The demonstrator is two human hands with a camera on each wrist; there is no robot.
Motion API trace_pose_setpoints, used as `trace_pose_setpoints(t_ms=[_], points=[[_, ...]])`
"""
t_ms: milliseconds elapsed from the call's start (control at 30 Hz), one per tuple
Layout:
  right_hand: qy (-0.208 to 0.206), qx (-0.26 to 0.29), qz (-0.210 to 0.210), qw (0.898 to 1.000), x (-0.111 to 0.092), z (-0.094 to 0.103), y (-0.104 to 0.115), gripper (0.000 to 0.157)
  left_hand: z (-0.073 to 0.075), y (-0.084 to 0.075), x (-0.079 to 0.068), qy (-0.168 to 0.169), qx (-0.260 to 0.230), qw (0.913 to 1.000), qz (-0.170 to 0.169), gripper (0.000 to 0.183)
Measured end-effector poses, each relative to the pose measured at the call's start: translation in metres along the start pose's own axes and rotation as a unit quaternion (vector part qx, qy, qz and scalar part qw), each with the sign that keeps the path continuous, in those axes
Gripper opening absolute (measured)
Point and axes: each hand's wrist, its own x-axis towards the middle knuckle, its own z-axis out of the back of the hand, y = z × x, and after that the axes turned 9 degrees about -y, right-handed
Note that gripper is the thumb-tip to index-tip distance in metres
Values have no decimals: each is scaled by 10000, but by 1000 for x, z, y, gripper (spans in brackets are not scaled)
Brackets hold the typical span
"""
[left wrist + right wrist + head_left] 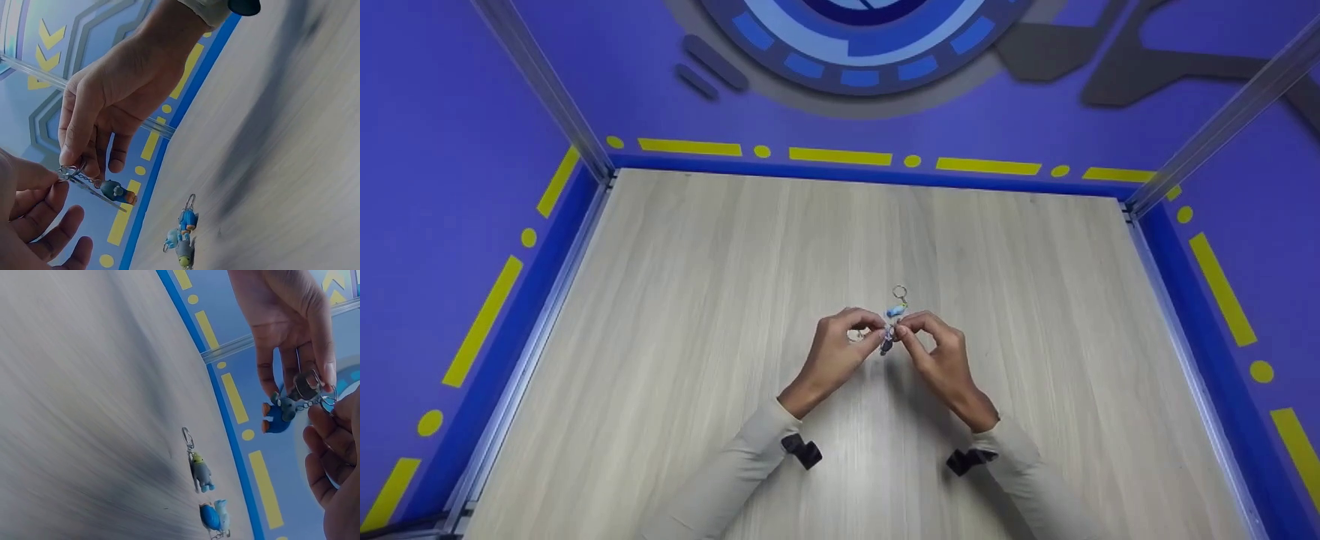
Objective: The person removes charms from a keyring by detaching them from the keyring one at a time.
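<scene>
Both hands meet over the middle of the table. My left hand (834,351) pinches a flat metal piece that looks like a key (301,387). The thumb and index finger of my right hand (943,358) pinch a silver split ring (72,170), and the two pieces touch at the fingertips. A short chain from the ring carries a small blue and orange figure keychain (277,417), hanging below the fingers. Whether the key is on the ring cannot be told. The left hand's other fingers are loosely bent.
On the wooden table (720,262) lie several figure keychains: a grey one with a yellow-green head (201,471), a blue one (210,516) and a light blue one (223,513). Blue panels (840,131) with yellow markings border the back and sides.
</scene>
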Motion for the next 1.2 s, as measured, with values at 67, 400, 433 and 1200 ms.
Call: trace_pose_setpoints(t_ms=[67,400,433,1200], points=[[-71,-35,-16,10000,-1,-1,0,16,0,0,0,154,-238,9994,222,8],[-341,553,-321,9974,9,-2,37,9,3,0,3,326,-846,9927,795,14],[-364,585,-322,9971,9,-2,37,9,4,0,3,331,-893,9919,846,15],[-623,829,-247,9943,-4,-2,7,18,5,-4,3,306,-1711,9757,1335,13]])
